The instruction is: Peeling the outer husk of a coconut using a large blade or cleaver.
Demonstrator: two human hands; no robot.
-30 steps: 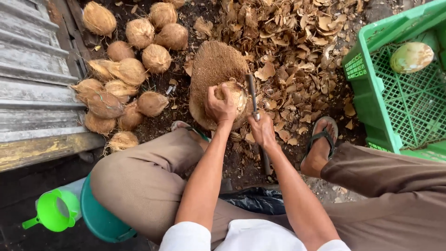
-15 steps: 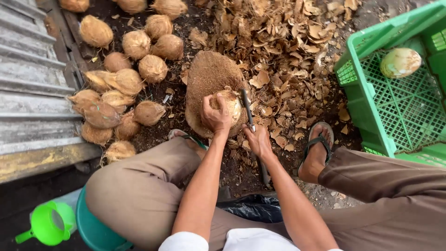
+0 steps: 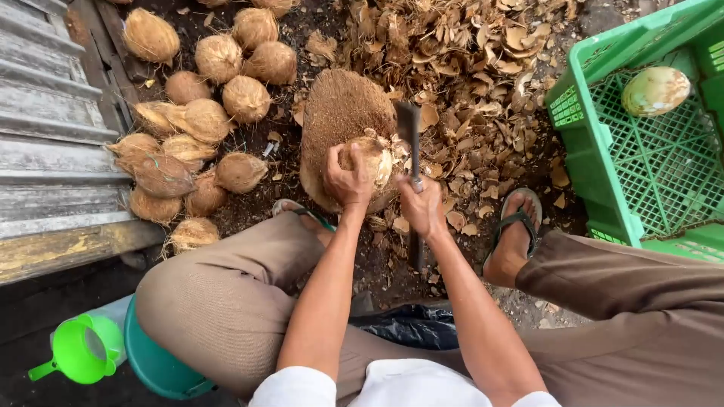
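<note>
My left hand (image 3: 348, 179) grips a husked brown coconut (image 3: 375, 156) and holds it on a round, fibre-covered wooden block (image 3: 337, 113) between my feet. Just right of the coconut, my right hand (image 3: 422, 206) is closed around the handle of a dark knife (image 3: 408, 124). Its blade stands upright, and the handle end reaches down past my wrist. Pale flesh shows where the shell has been pared.
Several hairy brown coconuts (image 3: 197, 120) lie piled at the left beside weathered planks (image 3: 45, 151). Shell chips (image 3: 483, 68) cover the ground behind the block. A green plastic crate (image 3: 596, 143) at the right holds one peeled coconut (image 3: 654, 90). A green funnel (image 3: 75, 350) sits at the lower left.
The knife blade has swung up from beside the coconut to stand upright over it. My left hand keeps its hold on the coconut. The view has shifted slightly downward.
</note>
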